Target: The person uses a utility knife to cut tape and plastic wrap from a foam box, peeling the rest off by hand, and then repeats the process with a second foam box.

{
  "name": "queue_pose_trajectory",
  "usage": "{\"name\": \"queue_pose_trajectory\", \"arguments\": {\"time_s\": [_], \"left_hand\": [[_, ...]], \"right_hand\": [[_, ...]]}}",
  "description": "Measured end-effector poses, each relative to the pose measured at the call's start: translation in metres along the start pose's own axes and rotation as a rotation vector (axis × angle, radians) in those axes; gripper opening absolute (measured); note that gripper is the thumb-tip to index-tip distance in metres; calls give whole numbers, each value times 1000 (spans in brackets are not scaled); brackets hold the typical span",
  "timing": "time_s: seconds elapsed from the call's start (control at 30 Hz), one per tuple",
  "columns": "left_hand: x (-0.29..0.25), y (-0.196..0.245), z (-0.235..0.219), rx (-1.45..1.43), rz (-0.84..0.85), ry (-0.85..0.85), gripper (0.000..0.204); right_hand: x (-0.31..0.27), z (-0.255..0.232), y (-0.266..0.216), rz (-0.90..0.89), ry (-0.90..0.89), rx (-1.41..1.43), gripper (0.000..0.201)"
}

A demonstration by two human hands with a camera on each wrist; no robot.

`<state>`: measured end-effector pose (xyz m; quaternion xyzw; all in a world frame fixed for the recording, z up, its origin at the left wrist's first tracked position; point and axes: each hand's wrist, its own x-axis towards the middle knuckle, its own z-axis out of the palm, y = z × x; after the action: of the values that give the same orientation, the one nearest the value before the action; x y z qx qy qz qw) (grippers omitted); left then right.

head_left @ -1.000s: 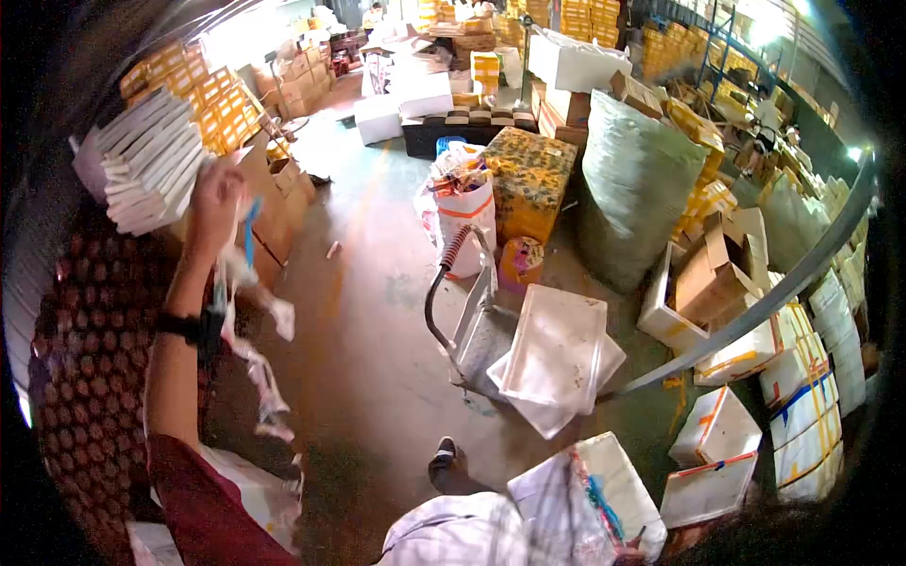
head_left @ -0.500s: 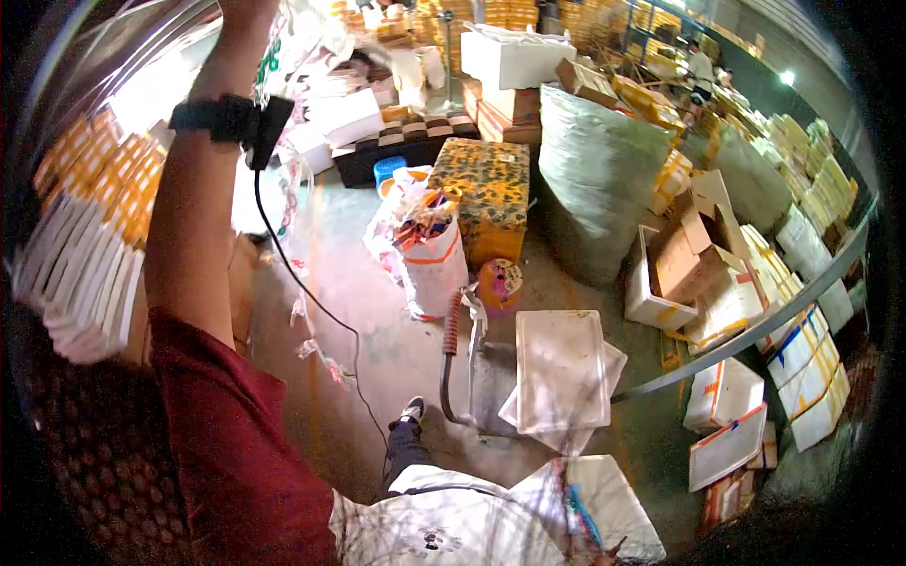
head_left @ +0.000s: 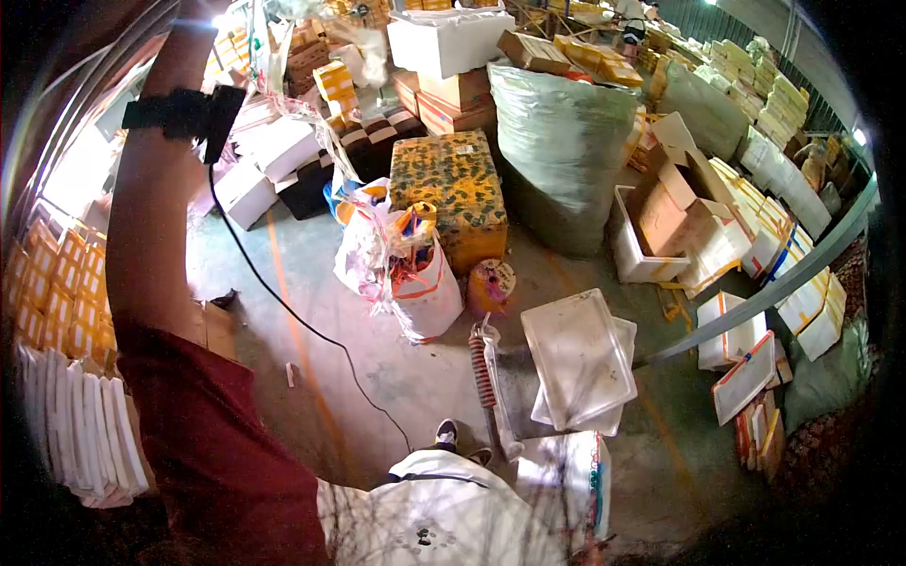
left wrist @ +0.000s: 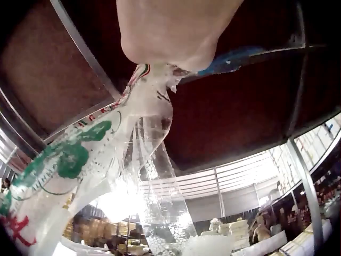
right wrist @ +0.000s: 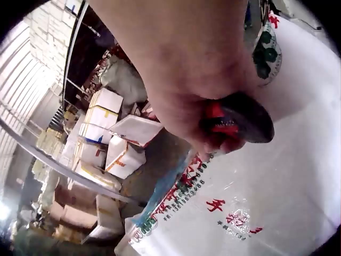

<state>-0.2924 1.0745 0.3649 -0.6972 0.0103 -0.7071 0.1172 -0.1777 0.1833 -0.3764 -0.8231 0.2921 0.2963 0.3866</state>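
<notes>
In the left wrist view my left hand (left wrist: 173, 32) grips a bunch of crumpled clear plastic tape (left wrist: 154, 133) with green and red print, and a blue strip (left wrist: 229, 61) comes out beside it. My left arm is raised in the head view, with its hand beyond the top edge. My right hand (right wrist: 197, 90) holds a tool with a black and red handle (right wrist: 250, 120); its working end is hidden. Below that hand lies a white foam box (right wrist: 298, 181) with red and green lettering and a blue strip along its edge, also at the bottom of the head view.
Foam lids (head_left: 580, 358) lie on the floor by a spring-wrapped metal bar (head_left: 486, 377). A stuffed white bag (head_left: 425, 302), a yellow patterned carton (head_left: 448, 189) and a tall pale sack (head_left: 566, 151) stand ahead. A curved rail (head_left: 755, 302) crosses the right. White slabs (head_left: 80, 424) are stacked at left.
My left arm has swung up, carrying its hand and the tape out past the top of the head view. The head view has turned to the right.
</notes>
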Motion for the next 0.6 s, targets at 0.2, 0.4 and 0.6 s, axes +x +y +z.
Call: {"name": "queue_pose_trajectory", "arguments": {"time_s": [0.2,0.4,0.6], "left_hand": [[-36,-64,-19,-34,16,41,10],[-185,-67,-14,440,293,87,16],[-353,-127,43,-48,-320,-242,15]], "right_hand": [[-20,41,-7,9,-1,30,33],[-56,93,-14,38,39,92,35],[-125,174,-27,106,118,184,38]]}}
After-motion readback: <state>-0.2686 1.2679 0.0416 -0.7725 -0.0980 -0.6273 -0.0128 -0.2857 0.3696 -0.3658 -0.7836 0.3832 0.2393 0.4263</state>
